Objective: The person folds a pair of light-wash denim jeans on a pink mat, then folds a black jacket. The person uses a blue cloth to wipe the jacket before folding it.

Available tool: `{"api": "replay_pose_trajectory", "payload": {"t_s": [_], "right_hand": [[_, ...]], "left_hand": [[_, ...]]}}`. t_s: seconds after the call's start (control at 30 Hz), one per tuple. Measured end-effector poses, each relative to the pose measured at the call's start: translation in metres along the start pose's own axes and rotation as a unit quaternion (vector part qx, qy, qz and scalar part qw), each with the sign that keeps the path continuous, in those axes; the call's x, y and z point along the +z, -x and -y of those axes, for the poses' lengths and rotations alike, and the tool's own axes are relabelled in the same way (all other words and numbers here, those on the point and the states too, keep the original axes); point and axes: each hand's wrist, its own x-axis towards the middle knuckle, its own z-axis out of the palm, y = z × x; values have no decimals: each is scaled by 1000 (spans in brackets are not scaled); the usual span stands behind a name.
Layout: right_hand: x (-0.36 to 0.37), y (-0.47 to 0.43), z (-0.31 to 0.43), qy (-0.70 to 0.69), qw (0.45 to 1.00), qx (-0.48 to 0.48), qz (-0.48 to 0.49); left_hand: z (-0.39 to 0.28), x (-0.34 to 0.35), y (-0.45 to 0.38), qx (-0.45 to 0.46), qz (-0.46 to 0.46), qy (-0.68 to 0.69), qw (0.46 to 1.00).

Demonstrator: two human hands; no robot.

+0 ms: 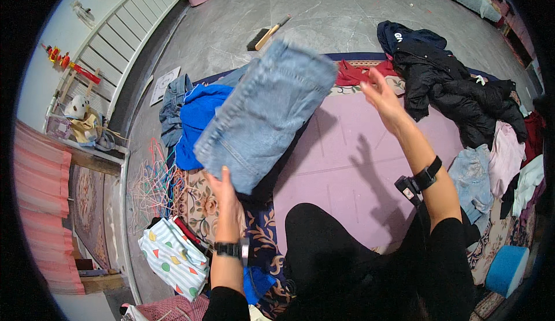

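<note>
A folded piece of light blue denim (273,108), slightly blurred, is lifted in front of me at a tilt. My left hand (225,195) grips its lower left corner, with the thumb on top and the other fingers hidden beneath. To the right, my right hand (381,97) is raised with its fingers apart and nothing in it. Below both hands lies a pink board or mat (338,152), creased with lines, which carries the shadow of my right arm. My black-clad knee (316,225) overlaps its near edge.
Dark jackets (451,86) and light denim (472,178) lie on the right. Left are blue clothing (199,121), tangled wire hangers (151,191) and a folded striped cloth (173,256). A brush (269,34) rests on the grey floor (347,8) beyond the patterned rug (208,199). A radiator (125,26) lines the wall.
</note>
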Motion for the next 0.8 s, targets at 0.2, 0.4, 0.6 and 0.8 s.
{"api": "replay_pose_trajectory", "payload": {"t_s": [0.2,0.4,0.6,0.8], "right_hand": [[-46,77,-49,37,993,115,6],[-110,126,-23,38,989,120,-72],[-137,152,-15,55,988,115,-83],[-171,172,-24,74,979,135,-134]], "left_hand": [[112,-21,-21,-196,-8,43,980],[42,6,-28,218,-227,-417,853],[7,161,-32,546,315,-533,564],[51,226,-118,455,231,-641,574]]}}
